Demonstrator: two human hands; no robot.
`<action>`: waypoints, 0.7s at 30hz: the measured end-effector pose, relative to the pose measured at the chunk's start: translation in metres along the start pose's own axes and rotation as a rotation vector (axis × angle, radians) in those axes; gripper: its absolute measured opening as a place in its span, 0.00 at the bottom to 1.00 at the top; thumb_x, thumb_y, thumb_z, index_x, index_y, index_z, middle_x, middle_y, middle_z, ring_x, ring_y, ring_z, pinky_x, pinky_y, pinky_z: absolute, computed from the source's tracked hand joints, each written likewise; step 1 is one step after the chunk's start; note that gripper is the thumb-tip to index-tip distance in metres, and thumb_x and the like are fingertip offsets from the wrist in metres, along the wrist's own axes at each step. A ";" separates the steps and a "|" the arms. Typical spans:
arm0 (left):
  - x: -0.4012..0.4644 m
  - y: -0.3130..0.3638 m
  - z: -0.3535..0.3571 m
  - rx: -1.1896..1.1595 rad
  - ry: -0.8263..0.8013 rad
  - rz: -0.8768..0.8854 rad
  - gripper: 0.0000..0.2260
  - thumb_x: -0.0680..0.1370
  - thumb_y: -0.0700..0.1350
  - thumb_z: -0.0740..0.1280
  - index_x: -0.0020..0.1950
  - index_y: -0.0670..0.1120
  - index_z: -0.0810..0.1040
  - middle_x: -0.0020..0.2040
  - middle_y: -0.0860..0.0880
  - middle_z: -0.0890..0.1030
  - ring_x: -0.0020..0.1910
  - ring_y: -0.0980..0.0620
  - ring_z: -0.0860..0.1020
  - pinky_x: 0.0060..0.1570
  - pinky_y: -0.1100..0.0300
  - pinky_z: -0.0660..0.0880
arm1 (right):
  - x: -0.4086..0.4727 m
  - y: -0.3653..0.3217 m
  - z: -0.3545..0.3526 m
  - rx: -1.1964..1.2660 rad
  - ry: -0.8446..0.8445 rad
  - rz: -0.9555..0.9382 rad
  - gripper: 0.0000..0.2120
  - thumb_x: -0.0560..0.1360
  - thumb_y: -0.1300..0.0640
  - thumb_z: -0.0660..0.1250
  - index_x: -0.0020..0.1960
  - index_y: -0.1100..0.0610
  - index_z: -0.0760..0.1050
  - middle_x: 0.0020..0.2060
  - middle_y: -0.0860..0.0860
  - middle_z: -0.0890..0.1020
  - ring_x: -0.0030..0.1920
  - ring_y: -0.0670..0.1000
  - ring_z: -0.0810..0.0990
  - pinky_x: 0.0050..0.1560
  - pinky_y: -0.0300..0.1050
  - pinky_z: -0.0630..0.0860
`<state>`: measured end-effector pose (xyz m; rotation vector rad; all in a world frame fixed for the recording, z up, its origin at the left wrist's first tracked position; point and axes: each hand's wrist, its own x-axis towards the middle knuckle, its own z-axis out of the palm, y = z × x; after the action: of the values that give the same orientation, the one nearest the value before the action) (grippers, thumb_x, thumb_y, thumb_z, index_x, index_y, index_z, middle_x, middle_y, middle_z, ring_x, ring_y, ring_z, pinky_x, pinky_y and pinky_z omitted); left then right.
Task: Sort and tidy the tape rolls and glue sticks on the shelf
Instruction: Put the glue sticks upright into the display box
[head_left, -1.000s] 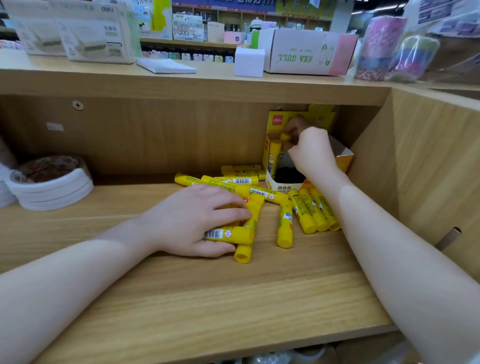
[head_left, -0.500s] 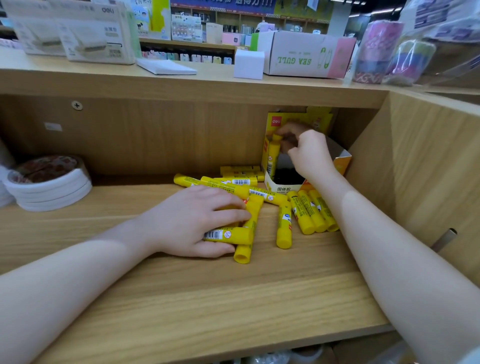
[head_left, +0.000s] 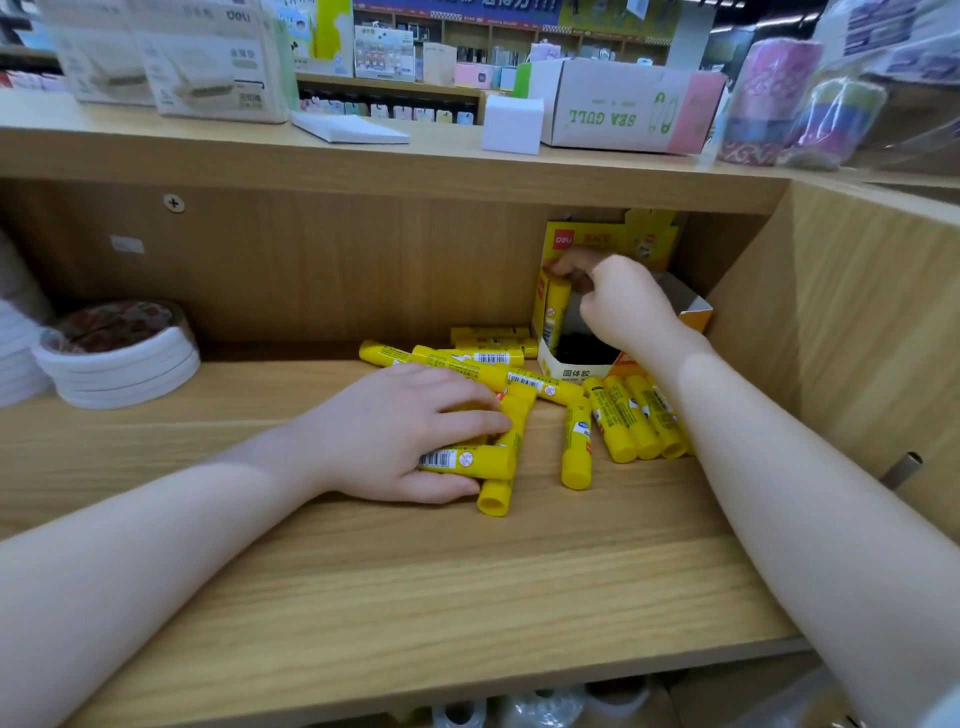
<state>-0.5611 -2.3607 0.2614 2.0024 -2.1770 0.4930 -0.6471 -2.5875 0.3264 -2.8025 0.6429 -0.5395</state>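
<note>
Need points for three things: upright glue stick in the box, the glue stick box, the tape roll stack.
upright glue stick (head_left: 557, 306), head view, middle of its yellow barrel.
glue stick box (head_left: 576, 372), head view, front wall by the printed label.
tape roll stack (head_left: 124, 364), head view, white side of the rolls.

"deli" on glue-stick box (head_left: 563, 240); "SEA GULL" on carton (head_left: 602, 117).

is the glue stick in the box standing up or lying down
Upright. The glue stick stands on end against the box's left wall, with the right hand at its top.
</note>
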 end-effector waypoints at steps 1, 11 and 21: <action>0.000 0.002 0.000 0.011 0.017 0.005 0.21 0.75 0.61 0.57 0.63 0.52 0.66 0.61 0.46 0.77 0.58 0.45 0.77 0.54 0.46 0.76 | -0.002 0.000 -0.001 -0.003 0.009 -0.011 0.24 0.76 0.67 0.54 0.66 0.47 0.69 0.64 0.54 0.73 0.56 0.59 0.75 0.54 0.45 0.73; 0.003 -0.008 0.013 0.054 -0.097 -0.068 0.27 0.75 0.66 0.53 0.69 0.53 0.67 0.68 0.52 0.69 0.67 0.50 0.68 0.61 0.48 0.69 | -0.062 -0.008 -0.005 0.029 0.054 -0.332 0.05 0.76 0.57 0.64 0.49 0.55 0.78 0.40 0.49 0.78 0.43 0.51 0.76 0.45 0.49 0.76; 0.001 0.008 -0.004 0.034 0.081 0.081 0.23 0.78 0.61 0.54 0.64 0.48 0.71 0.62 0.45 0.76 0.61 0.45 0.73 0.59 0.51 0.70 | -0.063 -0.021 0.020 -0.299 -0.207 -0.258 0.15 0.78 0.56 0.61 0.64 0.49 0.67 0.59 0.56 0.76 0.56 0.60 0.75 0.48 0.51 0.75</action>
<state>-0.5698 -2.3593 0.2645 1.8818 -2.2226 0.6150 -0.6842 -2.5378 0.2948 -3.1911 0.3461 -0.2011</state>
